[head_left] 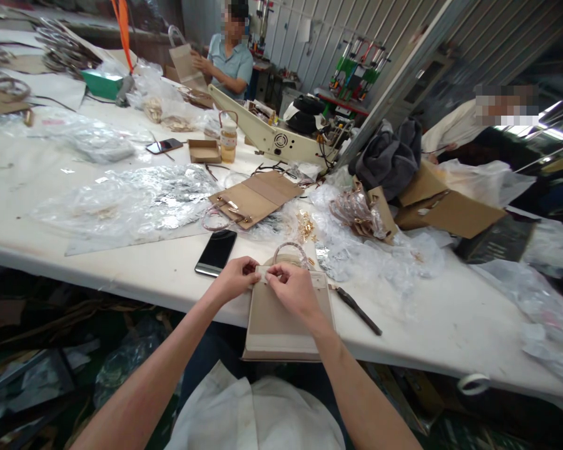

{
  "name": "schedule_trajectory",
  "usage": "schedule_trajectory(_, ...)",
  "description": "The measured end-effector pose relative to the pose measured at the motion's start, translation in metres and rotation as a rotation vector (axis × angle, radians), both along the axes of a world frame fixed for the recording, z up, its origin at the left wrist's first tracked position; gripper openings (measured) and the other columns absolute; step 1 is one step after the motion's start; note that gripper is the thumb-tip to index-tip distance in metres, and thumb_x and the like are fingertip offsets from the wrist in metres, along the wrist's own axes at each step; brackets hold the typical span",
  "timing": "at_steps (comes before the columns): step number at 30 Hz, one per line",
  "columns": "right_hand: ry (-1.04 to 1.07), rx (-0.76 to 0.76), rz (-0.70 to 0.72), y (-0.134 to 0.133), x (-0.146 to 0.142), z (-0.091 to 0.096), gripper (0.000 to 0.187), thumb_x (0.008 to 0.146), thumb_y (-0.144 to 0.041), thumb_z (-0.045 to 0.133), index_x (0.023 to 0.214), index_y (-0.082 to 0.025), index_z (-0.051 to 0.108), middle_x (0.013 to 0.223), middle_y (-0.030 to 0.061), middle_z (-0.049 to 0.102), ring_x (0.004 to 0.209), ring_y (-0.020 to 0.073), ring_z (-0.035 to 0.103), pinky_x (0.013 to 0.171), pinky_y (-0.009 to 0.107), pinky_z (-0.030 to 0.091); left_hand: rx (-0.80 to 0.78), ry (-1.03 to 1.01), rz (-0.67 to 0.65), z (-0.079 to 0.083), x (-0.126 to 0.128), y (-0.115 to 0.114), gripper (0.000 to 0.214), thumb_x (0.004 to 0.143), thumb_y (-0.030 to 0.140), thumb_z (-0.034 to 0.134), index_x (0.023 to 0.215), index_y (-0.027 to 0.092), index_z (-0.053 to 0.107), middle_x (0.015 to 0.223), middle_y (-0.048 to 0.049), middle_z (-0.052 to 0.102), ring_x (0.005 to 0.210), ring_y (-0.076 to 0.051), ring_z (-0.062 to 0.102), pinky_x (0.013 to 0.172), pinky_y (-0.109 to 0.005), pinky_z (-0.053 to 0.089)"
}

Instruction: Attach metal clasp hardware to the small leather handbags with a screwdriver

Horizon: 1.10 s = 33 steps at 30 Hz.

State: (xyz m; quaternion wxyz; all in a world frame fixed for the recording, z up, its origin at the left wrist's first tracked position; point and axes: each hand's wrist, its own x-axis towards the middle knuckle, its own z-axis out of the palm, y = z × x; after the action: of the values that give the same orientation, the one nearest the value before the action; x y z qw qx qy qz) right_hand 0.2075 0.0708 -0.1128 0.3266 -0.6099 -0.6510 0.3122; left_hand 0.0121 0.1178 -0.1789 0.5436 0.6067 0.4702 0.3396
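A flat beige paper bag [281, 328] lies at the near edge of the white table [178, 272], its lower end hanging over the edge. A clear looped handle [291, 249] arches from its top. My left hand [236, 278] and my right hand [293, 289] both pinch the bag's top rim, fingertips almost touching at the middle. A black phone [216, 252] lies just left of my left hand. A dark slim tool [358, 310] rests right of the bag.
More flat bags [253, 198], crumpled clear plastic [122, 203], gold fittings [304, 225] and cardboard pieces [450, 212] cover the table. A cream machine arm [272, 134] and a jar [228, 140] stand farther back. One person sits at the far end, another at the right.
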Motion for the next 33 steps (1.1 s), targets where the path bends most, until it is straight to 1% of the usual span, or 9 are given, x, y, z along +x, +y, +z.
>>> schedule_trajectory(5, -0.027, -0.002, 0.022, 0.003, 0.001, -0.007, 0.010, 0.092, -0.023, 0.075, 0.095, -0.024, 0.084, 0.085, 0.0005, 0.081, 0.069, 0.0184, 0.069, 0.068, 0.031, 0.051, -0.010, -0.006, 0.012, 0.002, 0.000, -0.001, 0.029, 0.076, 0.035, 0.075, 0.097, 0.015, 0.076, 0.086, -0.0057, 0.077, 0.081, -0.021, 0.067, 0.072, -0.032, 0.049)
schedule_trajectory(8, -0.058, 0.050, 0.034, 0.004, 0.000, -0.012, 0.012, 0.091, -0.018, 0.074, 0.097, -0.023, 0.083, 0.092, 0.0026, 0.081, 0.075, 0.0198, 0.071, 0.074, 0.032, 0.053, -0.024, -0.017, 0.018, 0.002, 0.001, -0.001, 0.029, 0.075, 0.035, 0.076, 0.096, 0.016, 0.076, 0.085, -0.0052, 0.076, 0.080, -0.021, 0.066, 0.072, -0.032, 0.049)
schedule_trajectory(11, -0.070, 0.116, 0.033, 0.004, 0.000, -0.015, 0.019, 0.088, -0.015, 0.076, 0.105, -0.022, 0.082, 0.097, 0.0039, 0.080, 0.079, 0.0203, 0.070, 0.076, 0.033, 0.053, -0.024, -0.021, 0.014, 0.001, 0.002, -0.001, 0.030, 0.076, 0.036, 0.076, 0.097, 0.015, 0.076, 0.088, -0.0059, 0.077, 0.080, -0.021, 0.067, 0.072, -0.032, 0.050)
schedule_trajectory(16, -0.068, 0.152, 0.092, 0.001, 0.002, -0.014, 0.014, 0.094, -0.013, 0.072, 0.099, -0.023, 0.081, 0.099, 0.0046, 0.077, 0.086, 0.0207, 0.070, 0.077, 0.033, 0.052, -0.029, -0.022, 0.019, 0.002, 0.002, -0.001, 0.031, 0.075, 0.037, 0.076, 0.097, 0.015, 0.076, 0.085, -0.0054, 0.076, 0.080, -0.021, 0.066, 0.071, -0.032, 0.049)
schedule_trajectory(19, -0.091, 0.182, 0.119, -0.003, 0.003, -0.011, 0.013, 0.099, -0.014, 0.068, 0.102, -0.022, 0.079, 0.103, 0.0059, 0.075, 0.094, 0.0223, 0.070, 0.083, 0.034, 0.051, -0.030, -0.029, 0.018, 0.002, 0.002, -0.002, 0.032, 0.077, 0.038, 0.076, 0.099, 0.015, 0.076, 0.087, -0.0058, 0.076, 0.081, -0.021, 0.067, 0.071, -0.032, 0.050)
schedule_trajectory(22, -0.123, 0.186, 0.163, -0.006, 0.005, -0.011, 0.015, 0.098, -0.016, 0.072, 0.110, -0.022, 0.076, 0.110, 0.0075, 0.073, 0.100, 0.0246, 0.069, 0.087, 0.036, 0.052, -0.007, -0.021, 0.022, 0.003, 0.002, -0.004, 0.030, 0.077, 0.037, 0.076, 0.098, 0.016, 0.076, 0.087, -0.0056, 0.077, 0.081, -0.022, 0.068, 0.071, -0.032, 0.050)
schedule_trajectory(25, -0.131, 0.185, 0.179, -0.008, 0.004, -0.015, 0.023, 0.093, -0.014, 0.075, 0.114, -0.022, 0.073, 0.114, 0.0082, 0.072, 0.098, 0.0254, 0.068, 0.085, 0.036, 0.054, 0.006, -0.015, 0.025, 0.004, 0.002, -0.004, 0.028, 0.077, 0.037, 0.076, 0.096, 0.016, 0.076, 0.085, -0.0050, 0.076, 0.080, -0.021, 0.067, 0.071, -0.032, 0.050)
schedule_trajectory(29, -0.100, 0.197, 0.136, -0.012, 0.002, -0.022, 0.018, 0.096, -0.016, 0.071, 0.112, -0.023, 0.070, 0.107, 0.0065, 0.074, 0.085, 0.0231, 0.068, 0.080, 0.036, 0.053, -0.004, -0.010, 0.025, 0.004, 0.002, -0.003, 0.028, 0.076, 0.036, 0.075, 0.095, 0.016, 0.075, 0.086, -0.0058, 0.076, 0.081, -0.022, 0.068, 0.073, -0.033, 0.050)
schedule_trajectory(33, -0.081, 0.212, 0.085, -0.015, 0.001, -0.028, 0.014, 0.097, -0.019, 0.072, 0.111, -0.023, 0.071, 0.098, 0.0038, 0.075, 0.079, 0.0220, 0.068, 0.075, 0.034, 0.050, -0.007, -0.001, 0.023, 0.004, 0.001, -0.002, 0.027, 0.075, 0.035, 0.074, 0.095, 0.016, 0.075, 0.086, -0.0063, 0.077, 0.081, -0.022, 0.068, 0.073, -0.033, 0.050)
